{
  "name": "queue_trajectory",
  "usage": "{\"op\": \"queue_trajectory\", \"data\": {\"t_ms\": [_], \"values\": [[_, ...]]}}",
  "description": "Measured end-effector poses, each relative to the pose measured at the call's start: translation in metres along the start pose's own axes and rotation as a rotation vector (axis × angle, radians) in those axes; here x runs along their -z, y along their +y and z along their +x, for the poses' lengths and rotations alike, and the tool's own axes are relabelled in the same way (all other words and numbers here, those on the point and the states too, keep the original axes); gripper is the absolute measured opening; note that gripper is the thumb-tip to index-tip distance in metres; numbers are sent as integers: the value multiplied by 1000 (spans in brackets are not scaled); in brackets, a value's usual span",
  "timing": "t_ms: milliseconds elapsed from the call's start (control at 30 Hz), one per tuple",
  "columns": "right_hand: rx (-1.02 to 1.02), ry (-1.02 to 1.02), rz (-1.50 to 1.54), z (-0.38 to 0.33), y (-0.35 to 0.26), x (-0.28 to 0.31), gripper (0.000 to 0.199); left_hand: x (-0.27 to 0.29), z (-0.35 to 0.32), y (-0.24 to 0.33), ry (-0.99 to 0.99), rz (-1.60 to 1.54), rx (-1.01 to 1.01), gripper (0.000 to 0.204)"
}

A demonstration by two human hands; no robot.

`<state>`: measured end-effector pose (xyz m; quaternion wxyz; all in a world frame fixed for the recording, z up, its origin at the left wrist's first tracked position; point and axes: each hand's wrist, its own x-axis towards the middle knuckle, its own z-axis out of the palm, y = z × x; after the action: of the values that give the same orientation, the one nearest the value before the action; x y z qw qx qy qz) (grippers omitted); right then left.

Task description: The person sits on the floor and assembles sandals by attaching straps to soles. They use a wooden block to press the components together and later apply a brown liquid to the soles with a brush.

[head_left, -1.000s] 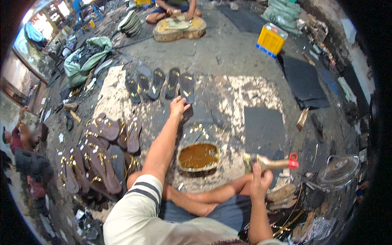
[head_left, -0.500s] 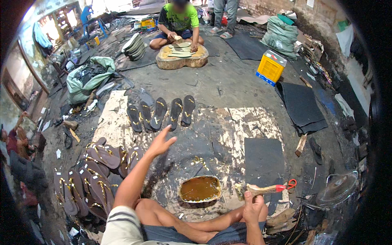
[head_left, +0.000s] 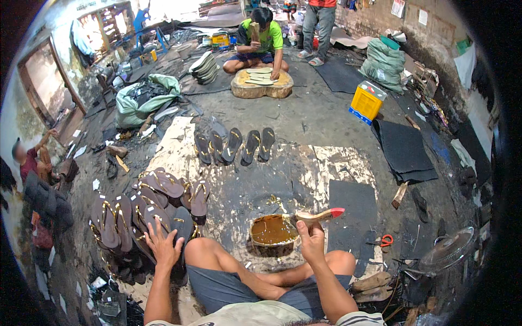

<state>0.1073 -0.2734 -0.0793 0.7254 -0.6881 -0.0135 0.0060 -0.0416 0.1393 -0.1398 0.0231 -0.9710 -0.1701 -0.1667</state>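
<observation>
My right hand (head_left: 312,244) grips a brush (head_left: 321,214) by its wooden handle, which ends in a red tip. The brush's bristle end is at the right rim of a tub of brown liquid (head_left: 269,230) standing in front of my crossed legs. On the left, my left hand (head_left: 163,247) is spread open over a pile of dark flip-flops with gold straps (head_left: 130,217). Its fingers are at the near edge of the pile; whether they touch a sandal I cannot tell. Farther ahead, several black flip-flops (head_left: 232,145) stand in a row.
A black sheet (head_left: 352,217) lies to the right, with red-handled scissors (head_left: 386,240) and a fan (head_left: 448,251) nearby. Across the floor, a person sits at a wooden block (head_left: 261,91) with cut soles on it. A yellow tin (head_left: 367,103) stands at the right.
My left hand has drawn back from the row of flip-flops to the pile at the left. My right hand has brought the brush leftward to the tub. The view has shifted.
</observation>
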Motion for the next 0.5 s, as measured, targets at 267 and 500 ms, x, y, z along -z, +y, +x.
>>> {"op": "queue_trajectory", "data": {"t_ms": [267,500], "values": [[70,46,59,-9,16,8,30,9,7,13,-89,88,-52,47],[48,56,23,-7,24,14,31,26,3,9,-5,39,66,39]]}}
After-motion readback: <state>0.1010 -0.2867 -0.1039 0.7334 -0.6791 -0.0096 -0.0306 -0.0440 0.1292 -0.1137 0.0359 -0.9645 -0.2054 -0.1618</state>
